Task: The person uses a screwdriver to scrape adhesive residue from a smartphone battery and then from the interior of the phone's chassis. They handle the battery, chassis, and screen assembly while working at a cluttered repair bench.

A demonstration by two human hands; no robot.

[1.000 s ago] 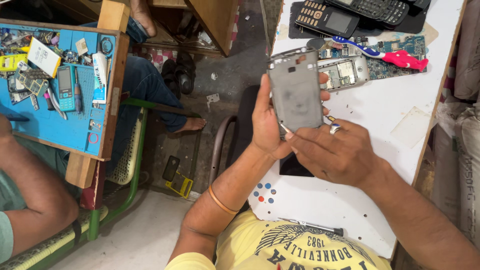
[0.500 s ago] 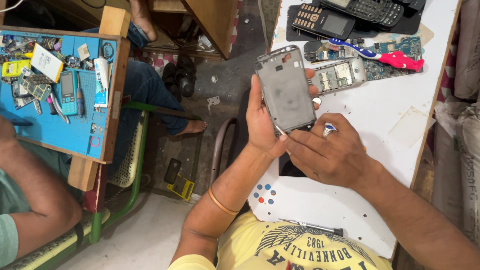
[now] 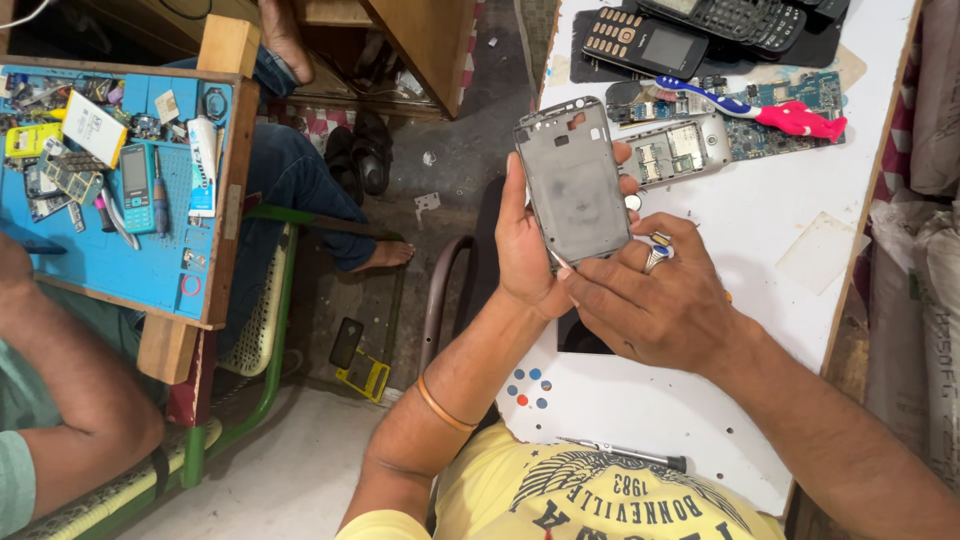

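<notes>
A grey phone frame with its inner side facing me is upright in my left hand, which grips it by the left edge and bottom. My right hand, wearing a ring, presses its fingertips against the frame's lower right corner. Both hands hover over the near left part of a white table. A dark flat piece lies on the table under my right hand, mostly hidden.
Circuit boards, a toothbrush and several keypad phones lie at the table's far end. A screwdriver rests near my chest. To the left another person's arm rests by a blue work board cluttered with parts.
The phone frame and both hands have shifted slightly left and nearer to me. My right fingers stay at the lower right corner.
</notes>
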